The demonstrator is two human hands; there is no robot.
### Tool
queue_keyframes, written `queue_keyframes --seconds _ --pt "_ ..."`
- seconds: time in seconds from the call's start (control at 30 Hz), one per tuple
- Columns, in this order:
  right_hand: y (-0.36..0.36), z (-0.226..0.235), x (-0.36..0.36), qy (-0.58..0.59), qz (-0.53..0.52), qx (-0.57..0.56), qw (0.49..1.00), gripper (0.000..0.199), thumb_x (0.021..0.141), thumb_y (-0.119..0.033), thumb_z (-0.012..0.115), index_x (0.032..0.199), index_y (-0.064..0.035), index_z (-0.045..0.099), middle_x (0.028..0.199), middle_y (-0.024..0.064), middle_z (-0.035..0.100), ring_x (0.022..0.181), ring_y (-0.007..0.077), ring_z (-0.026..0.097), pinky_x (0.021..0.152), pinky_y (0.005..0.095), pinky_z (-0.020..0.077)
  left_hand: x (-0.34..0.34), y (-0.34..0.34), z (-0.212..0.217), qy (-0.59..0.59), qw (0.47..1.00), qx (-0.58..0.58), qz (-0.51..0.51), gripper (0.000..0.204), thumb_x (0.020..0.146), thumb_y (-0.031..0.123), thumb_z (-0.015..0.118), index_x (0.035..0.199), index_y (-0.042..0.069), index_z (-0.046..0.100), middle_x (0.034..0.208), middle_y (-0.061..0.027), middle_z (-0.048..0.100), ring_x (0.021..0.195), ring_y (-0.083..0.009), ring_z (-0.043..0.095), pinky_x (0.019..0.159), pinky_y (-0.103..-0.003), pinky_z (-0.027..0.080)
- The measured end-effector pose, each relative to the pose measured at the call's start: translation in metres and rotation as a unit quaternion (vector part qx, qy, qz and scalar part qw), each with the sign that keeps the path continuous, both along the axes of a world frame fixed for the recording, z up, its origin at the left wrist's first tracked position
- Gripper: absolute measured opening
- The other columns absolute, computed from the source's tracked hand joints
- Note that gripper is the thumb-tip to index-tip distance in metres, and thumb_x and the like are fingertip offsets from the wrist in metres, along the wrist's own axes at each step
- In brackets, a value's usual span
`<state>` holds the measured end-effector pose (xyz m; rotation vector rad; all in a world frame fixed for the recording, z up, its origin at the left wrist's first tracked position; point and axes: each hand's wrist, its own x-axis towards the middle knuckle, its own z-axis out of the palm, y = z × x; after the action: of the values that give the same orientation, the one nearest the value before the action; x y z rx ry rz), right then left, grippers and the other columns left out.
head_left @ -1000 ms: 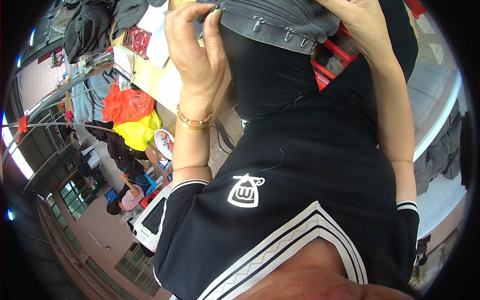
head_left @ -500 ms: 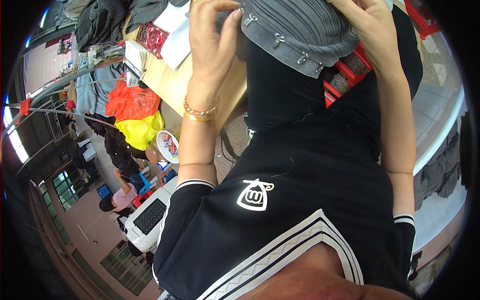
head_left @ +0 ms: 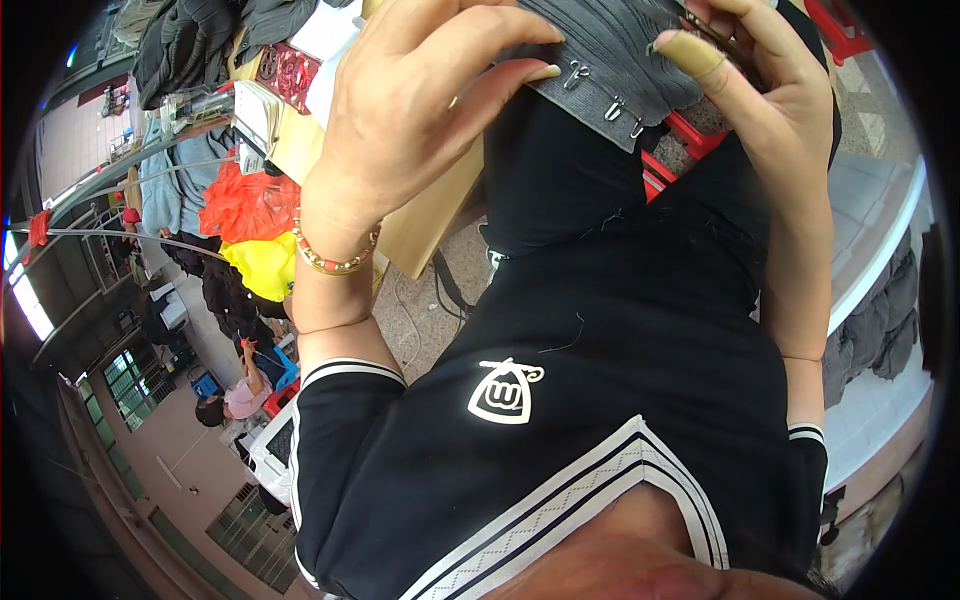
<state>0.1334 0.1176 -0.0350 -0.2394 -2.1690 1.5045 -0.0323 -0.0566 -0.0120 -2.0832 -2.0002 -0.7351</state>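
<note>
A grey ribbed cloth piece (head_left: 600, 60) lies over my black trousers, with small silvery metal fasteners (head_left: 614, 109) along its flat band. My left hand (head_left: 425, 95) is over the band's left end; its bent thumb and index finger are apart, with grey cloth showing between the tips. My right hand (head_left: 760, 85) is curled at the cloth's right side. A tan cover (head_left: 695, 55) wraps its thumb. Something dark shows between that thumb and the fingers, too unclear to name. The cloth's upper part is cut off by the picture's edge.
On the left is a wooden table (head_left: 430, 230) with papers, red packets (head_left: 287, 75) and grey garments. Red (head_left: 250, 203) and yellow bags (head_left: 262, 265) hang near it. Red stool parts (head_left: 690, 135) show below the cloth. A white surface (head_left: 875, 215) is at right. Another person (head_left: 240, 395) sits far left.
My left hand has come nearer and over the cloth's band, covering its left end. The right hand has turned, its thumb now across the cloth's right side. The cloth has shifted slightly upward.
</note>
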Motion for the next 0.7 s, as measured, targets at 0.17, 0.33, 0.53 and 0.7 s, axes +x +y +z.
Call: queue_keyframes --seconds 0.17,0.33,0.53,0.7 --pt "-0.005 0.004 0.002 -0.007 0.003 0.056 0.998 0.035 0.078 -0.002 0.081 0.110 0.0009 0.068 0.090 0.0010 0.058 0.072 0.0045 0.051 0.063 0.0186 0.0397 -0.017 0.015 -0.021 -0.202 0.935 0.209 -0.203 0.025 0.075 0.000 0.076 0.097 0.005 0.066 0.091 -0.0104 0.058 0.083 -0.0279 0.061 0.072 -0.033 0.049" --pt "-0.005 0.002 0.010 -0.040 0.040 0.018 0.998 0.034 0.076 -0.002 0.082 0.107 0.0010 0.069 0.088 0.0018 0.058 0.070 0.0058 0.051 0.062 0.0201 0.0393 -0.024 0.006 -0.012 -0.265 0.939 0.107 -0.192 0.020 0.074 0.000 0.075 0.089 0.003 0.062 0.088 -0.0106 0.057 0.081 -0.0292 0.059 0.069 -0.036 0.048" --pt "-0.007 0.003 0.006 -0.044 0.063 0.052 0.996 0.035 0.075 -0.004 0.083 0.107 0.0007 0.069 0.088 0.0044 0.059 0.069 0.0090 0.052 0.060 0.0223 0.0398 -0.013 0.020 -0.002 -0.210 0.950 0.115 -0.199 0.019 0.074 0.000 0.074 0.087 0.003 0.060 0.086 -0.0102 0.057 0.079 -0.0291 0.059 0.068 -0.036 0.048" --pt "-0.006 0.001 0.008 -0.026 0.067 0.080 0.994 0.036 0.075 -0.005 0.083 0.107 0.0010 0.069 0.088 0.0053 0.059 0.069 0.0102 0.052 0.059 0.0229 0.0400 -0.001 -0.002 0.018 -0.096 0.989 0.009 -0.116 0.020 0.075 -0.003 0.075 0.090 0.001 0.063 0.088 -0.0104 0.062 0.080 -0.0261 0.063 0.069 -0.033 0.050"
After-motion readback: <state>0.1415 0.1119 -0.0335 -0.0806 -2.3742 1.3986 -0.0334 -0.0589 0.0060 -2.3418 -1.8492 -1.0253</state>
